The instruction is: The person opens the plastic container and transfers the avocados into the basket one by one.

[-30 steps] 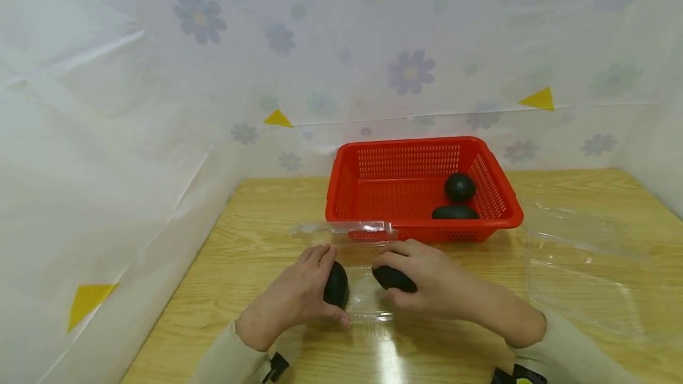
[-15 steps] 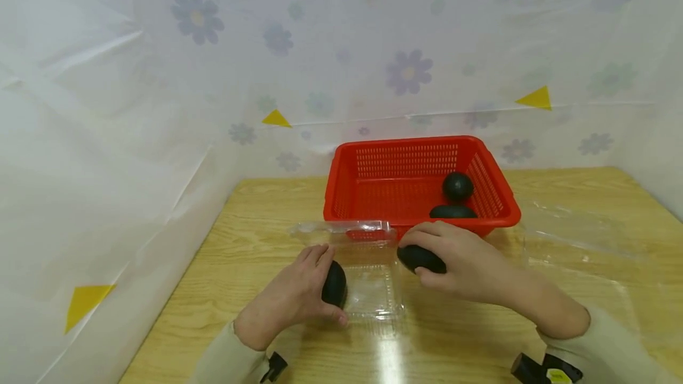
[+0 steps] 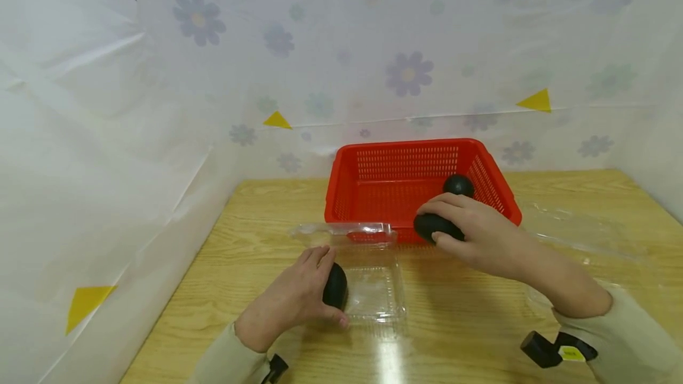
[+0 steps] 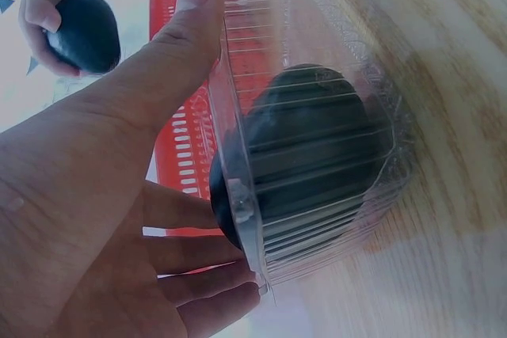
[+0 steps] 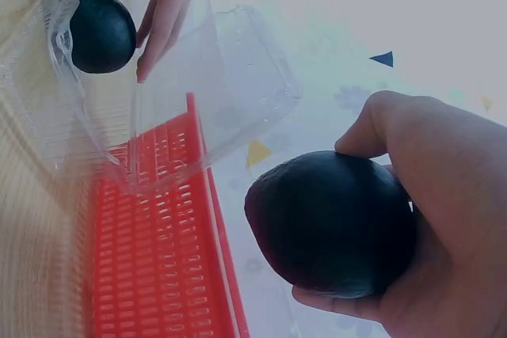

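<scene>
My right hand (image 3: 475,233) grips a dark avocado (image 3: 434,228) above the front rim of the red basket (image 3: 333,194). Thumb and fingers wrap the fruit from both sides in the right wrist view. Inside an open-lidded clear plastic container (image 3: 373,295) lies another avocado (image 4: 317,148), at its left end. My left hand (image 3: 296,292) spans that end, thumb on the near part of the rim and fairly straight fingers at the far part, beside the avocado. A further avocado (image 3: 459,185) sits in the basket's right side.
A second clear plastic container (image 3: 587,230) stands at the right, partly behind my right forearm. White sheeting (image 3: 341,64) with flowers hangs behind the wooden table (image 3: 272,206). The open container's raised lid (image 3: 347,230) stands in front of the basket.
My right hand has lifted its avocado from over the open container, back and rightward to the basket's front rim. It now hides an avocado lying there. My left hand has stayed put.
</scene>
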Demonstrator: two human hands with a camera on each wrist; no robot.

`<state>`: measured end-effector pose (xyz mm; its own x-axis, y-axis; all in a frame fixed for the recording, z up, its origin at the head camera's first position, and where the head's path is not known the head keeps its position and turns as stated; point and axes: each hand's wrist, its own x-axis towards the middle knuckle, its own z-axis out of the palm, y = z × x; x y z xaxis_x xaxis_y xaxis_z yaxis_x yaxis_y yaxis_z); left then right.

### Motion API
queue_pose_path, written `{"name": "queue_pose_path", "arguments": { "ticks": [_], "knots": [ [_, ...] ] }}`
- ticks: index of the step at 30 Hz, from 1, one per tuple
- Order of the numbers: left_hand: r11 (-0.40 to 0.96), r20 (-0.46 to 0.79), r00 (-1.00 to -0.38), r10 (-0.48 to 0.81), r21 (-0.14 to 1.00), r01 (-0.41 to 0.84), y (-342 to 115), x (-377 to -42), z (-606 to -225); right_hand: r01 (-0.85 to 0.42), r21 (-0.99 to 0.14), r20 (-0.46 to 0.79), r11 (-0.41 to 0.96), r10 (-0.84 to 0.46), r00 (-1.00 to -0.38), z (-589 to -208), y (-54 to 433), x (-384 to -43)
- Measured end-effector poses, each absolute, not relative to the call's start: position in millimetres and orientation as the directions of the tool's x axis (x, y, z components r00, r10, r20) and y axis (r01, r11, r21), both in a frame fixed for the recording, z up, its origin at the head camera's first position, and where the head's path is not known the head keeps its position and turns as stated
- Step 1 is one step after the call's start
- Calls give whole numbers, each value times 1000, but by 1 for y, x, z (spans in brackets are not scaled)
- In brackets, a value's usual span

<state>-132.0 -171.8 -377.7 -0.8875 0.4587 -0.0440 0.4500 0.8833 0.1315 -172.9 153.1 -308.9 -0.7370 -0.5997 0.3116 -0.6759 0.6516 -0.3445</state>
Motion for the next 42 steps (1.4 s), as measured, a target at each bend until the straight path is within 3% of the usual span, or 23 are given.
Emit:
{"name": "queue_pose_path", "arguments": {
  "ticks": [17,42],
  "knots": [
    [890,-55,-893,448,127,438,-171,-132,-379,-588,-417,389,693,-448,-805,-318,141,-203],
    [882,-23,-885,465,95,461,-167,-126,-379,-494,-420,186,762,-460,-868,-352,134,-253]
  ]
}}
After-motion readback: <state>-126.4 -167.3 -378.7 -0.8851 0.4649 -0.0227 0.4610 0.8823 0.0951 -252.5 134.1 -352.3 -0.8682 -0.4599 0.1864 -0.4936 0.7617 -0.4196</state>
